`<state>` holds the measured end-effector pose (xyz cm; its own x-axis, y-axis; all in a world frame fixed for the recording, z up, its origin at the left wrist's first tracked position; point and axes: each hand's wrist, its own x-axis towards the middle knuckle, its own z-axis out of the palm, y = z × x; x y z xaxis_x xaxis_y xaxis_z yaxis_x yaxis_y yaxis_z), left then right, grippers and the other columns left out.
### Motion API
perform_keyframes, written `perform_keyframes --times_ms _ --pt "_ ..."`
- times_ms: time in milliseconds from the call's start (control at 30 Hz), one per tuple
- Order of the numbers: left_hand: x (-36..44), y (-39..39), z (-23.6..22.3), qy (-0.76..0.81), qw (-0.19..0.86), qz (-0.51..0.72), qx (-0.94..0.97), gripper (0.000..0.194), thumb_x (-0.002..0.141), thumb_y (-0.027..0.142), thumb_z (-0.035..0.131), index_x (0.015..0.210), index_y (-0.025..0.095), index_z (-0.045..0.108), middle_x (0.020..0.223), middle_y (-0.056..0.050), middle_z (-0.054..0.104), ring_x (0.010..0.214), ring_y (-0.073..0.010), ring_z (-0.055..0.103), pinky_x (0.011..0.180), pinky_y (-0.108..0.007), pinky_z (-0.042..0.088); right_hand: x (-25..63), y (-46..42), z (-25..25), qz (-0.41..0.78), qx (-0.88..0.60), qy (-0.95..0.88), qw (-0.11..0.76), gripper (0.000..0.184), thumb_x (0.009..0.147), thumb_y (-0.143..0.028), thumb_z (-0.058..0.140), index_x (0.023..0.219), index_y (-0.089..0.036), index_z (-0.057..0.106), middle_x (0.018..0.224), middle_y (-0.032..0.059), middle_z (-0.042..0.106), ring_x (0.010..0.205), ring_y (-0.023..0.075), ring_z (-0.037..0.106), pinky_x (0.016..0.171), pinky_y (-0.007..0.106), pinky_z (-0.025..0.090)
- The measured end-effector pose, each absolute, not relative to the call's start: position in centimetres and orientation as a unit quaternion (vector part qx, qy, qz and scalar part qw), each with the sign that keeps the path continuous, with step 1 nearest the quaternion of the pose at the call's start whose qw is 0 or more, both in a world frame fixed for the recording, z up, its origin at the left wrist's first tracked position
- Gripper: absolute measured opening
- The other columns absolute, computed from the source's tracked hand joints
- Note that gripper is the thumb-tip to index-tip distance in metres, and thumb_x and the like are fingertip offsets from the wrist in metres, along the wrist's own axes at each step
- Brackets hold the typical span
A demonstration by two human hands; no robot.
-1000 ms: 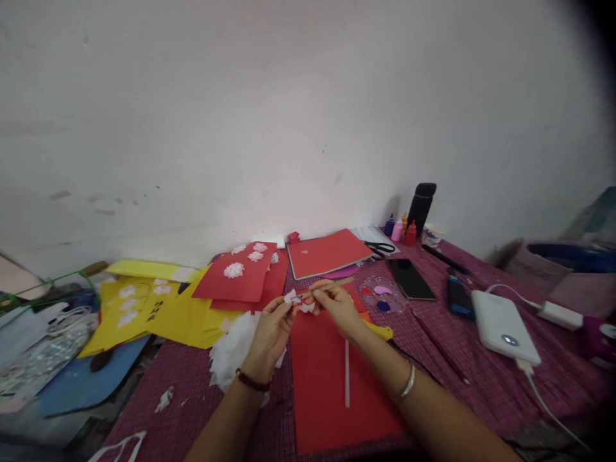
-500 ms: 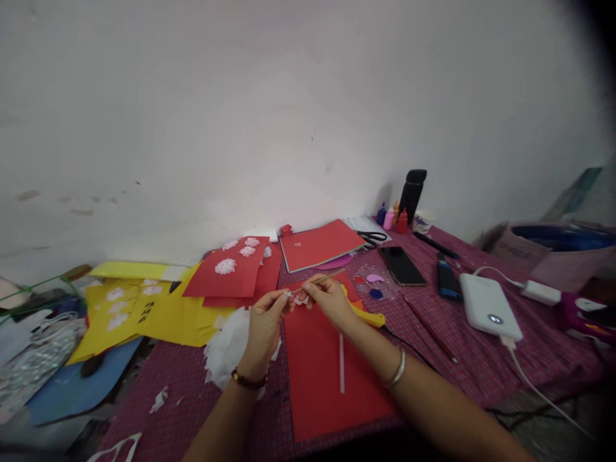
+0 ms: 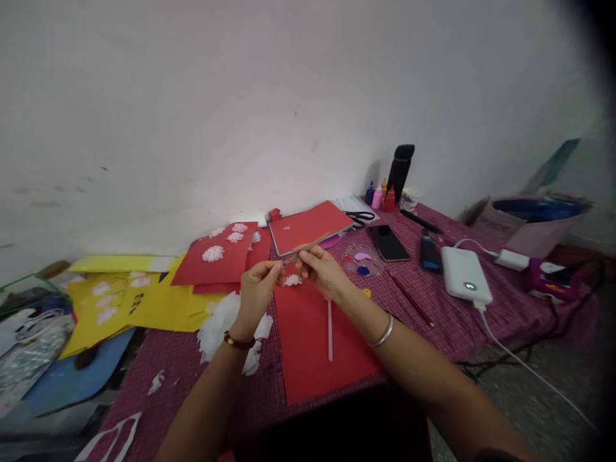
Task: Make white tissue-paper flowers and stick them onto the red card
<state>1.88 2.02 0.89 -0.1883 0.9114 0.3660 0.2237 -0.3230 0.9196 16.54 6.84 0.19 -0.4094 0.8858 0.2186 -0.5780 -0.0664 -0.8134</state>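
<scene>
My right hand (image 3: 320, 269) is closed in a pinch on a thin wooden stick (image 3: 309, 247) that slants down to the left. At the stick's far end my left hand (image 3: 262, 285) pinches thumb against finger; whatever lies between them is too small to make out. Both hands hover over the upper left part of a red paper sheet (image 3: 312, 359). Just below the fingers a small white paper flower (image 3: 292, 280) shows against the red. Torn white tissue paper (image 3: 221, 330) lies beneath my left wrist. A pale glue stick (image 3: 330, 330) rests on the red sheet.
Red cards with white flowers (image 3: 212, 253) and yellow papers (image 3: 158, 305) spread to the left. Scissors (image 3: 360, 217), a palette (image 3: 362, 258), a phone (image 3: 389, 242), a dark red pencil (image 3: 411, 298) and a white power bank (image 3: 465, 274) lie to the right. Paint bottles (image 3: 378, 197) stand behind.
The view has shifted, so the table sits higher and further left. The stick is still in my right hand. The yellow tool beside the right wrist is now mostly hidden.
</scene>
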Motion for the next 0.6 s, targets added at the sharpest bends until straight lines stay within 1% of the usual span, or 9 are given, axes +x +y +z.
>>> perform_keyframes --times_ms 67,100,167,233,300,367,433,533,600 --pt "1.9 2.4 1.0 0.478 0.378 0.597 0.521 0.017 0.076 0.032 0.06 0.077 0.015 0.063 0.06 0.0 0.062 0.051 -0.0102 0.056 0.049 -0.021 0.045 16.9 7.3 0.2 0.674 -0.187 -0.467 0.54 0.021 0.073 -0.033 0.064 0.086 -0.017 0.063 0.06 -0.0048 0.057 0.041 0.004 0.047 0.042 0.017 0.039" --pt "2.0 2.5 0.9 0.468 0.404 0.598 0.51 0.017 0.076 0.032 0.061 0.078 0.014 0.062 0.06 0.0 0.062 0.05 -0.0098 0.056 0.047 -0.02 0.045 16.9 7.5 0.1 0.658 -0.199 -0.474 0.55 0.02 0.072 -0.033 0.064 0.084 -0.016 0.063 0.058 -0.0048 0.057 0.04 0.0038 0.047 0.04 0.016 0.038" --pt "2.2 2.4 0.5 0.459 0.423 0.594 0.508 0.017 0.076 0.03 0.061 0.082 0.015 0.061 0.06 0.001 0.061 0.05 -0.0094 0.056 0.047 -0.02 0.045 16.8 7.7 -0.3 0.642 -0.224 -0.473 0.56 0.019 0.072 -0.033 0.063 0.08 -0.015 0.062 0.055 -0.0052 0.056 0.038 0.0042 0.047 0.038 0.016 0.036" --pt "2.3 2.2 -0.2 0.459 0.405 0.585 0.532 0.018 0.076 0.029 0.061 0.087 0.015 0.06 0.062 0.001 0.062 0.051 -0.0097 0.056 0.05 -0.021 0.046 16.6 7.7 -0.7 0.652 -0.24 -0.462 0.551 0.02 0.071 -0.034 0.063 0.077 -0.015 0.06 0.052 -0.0055 0.057 0.036 0.0051 0.047 0.037 0.017 0.036" --pt "2.3 1.9 -0.7 0.468 0.356 0.569 0.575 0.019 0.076 0.028 0.061 0.09 0.016 0.061 0.064 0.001 0.062 0.053 -0.0096 0.056 0.053 -0.022 0.047 16.3 7.6 -0.9 0.668 -0.245 -0.461 0.53 0.022 0.071 -0.036 0.063 0.071 -0.015 0.057 0.051 -0.0046 0.057 0.035 0.0056 0.048 0.037 0.018 0.038" --pt "2.1 1.7 -1.0 0.478 0.312 0.564 0.596 0.018 0.076 0.028 0.06 0.09 0.016 0.063 0.066 0.001 0.062 0.055 -0.0098 0.056 0.054 -0.022 0.047 16.2 7.4 -0.9 0.674 -0.246 -0.475 0.509 0.026 0.07 -0.039 0.063 0.066 -0.014 0.055 0.052 -0.0031 0.059 0.035 0.006 0.049 0.038 0.018 0.039" --pt "2.0 1.7 -1.2 0.482 0.315 0.581 0.575 0.017 0.077 0.03 0.059 0.086 0.015 0.063 0.064 0.0 0.062 0.054 -0.0102 0.056 0.052 -0.022 0.046 16.2 7.2 -0.8 0.663 -0.253 -0.493 0.503 0.028 0.071 -0.041 0.063 0.065 -0.015 0.053 0.05 -0.0028 0.059 0.035 0.0063 0.049 0.038 0.018 0.039" --pt "2.0 1.7 -1.2 0.466 0.398 0.611 0.501 0.017 0.078 0.032 0.058 0.078 0.015 0.059 0.059 0.002 0.06 0.048 -0.0094 0.054 0.045 -0.02 0.043 16.2 7.0 -0.6 0.629 -0.252 -0.519 0.521 0.026 0.072 -0.041 0.063 0.07 -0.016 0.053 0.05 -0.0043 0.058 0.036 0.0063 0.048 0.039 0.018 0.039" --pt "2.1 1.6 -1.3 0.448 0.46 0.611 0.463 0.017 0.078 0.032 0.059 0.079 0.015 0.057 0.057 0.003 0.059 0.046 -0.0082 0.052 0.042 -0.018 0.039 16.2 7.0 -0.6 0.621 -0.234 -0.534 0.523 0.024 0.073 -0.04 0.062 0.076 -0.017 0.056 0.053 -0.0044 0.059 0.04 0.0066 0.05 0.041 0.018 0.04"
